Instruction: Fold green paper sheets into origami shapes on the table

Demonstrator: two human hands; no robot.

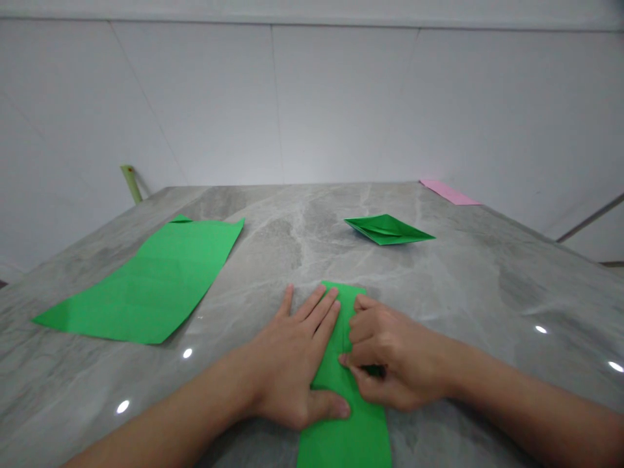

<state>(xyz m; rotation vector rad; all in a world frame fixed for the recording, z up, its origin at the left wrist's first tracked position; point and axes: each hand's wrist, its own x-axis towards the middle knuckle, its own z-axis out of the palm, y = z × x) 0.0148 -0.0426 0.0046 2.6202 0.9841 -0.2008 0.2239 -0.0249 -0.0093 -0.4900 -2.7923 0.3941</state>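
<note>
A folded strip of green paper (347, 442) lies on the tabletop in front of me, running away from the near edge of the view. My left hand (302, 364) is spread flat across its left side, fingers stretched out and thumb resting on the paper. On the right side, my right hand (390, 354) is closed, its fingers curled and the thumb and index finger pinched together at the paper's folded edge. A crease or flap edge shows between the two hands. Part of the strip is hidden beneath them.
The grey marbled table (292, 227) reaches back to a white wall (312, 104). At left lies a larger, slightly curled green sheet (160, 279). Back right sits a folded green paper boat shape (390, 230). Pink paper (451, 193) lies at the far right corner.
</note>
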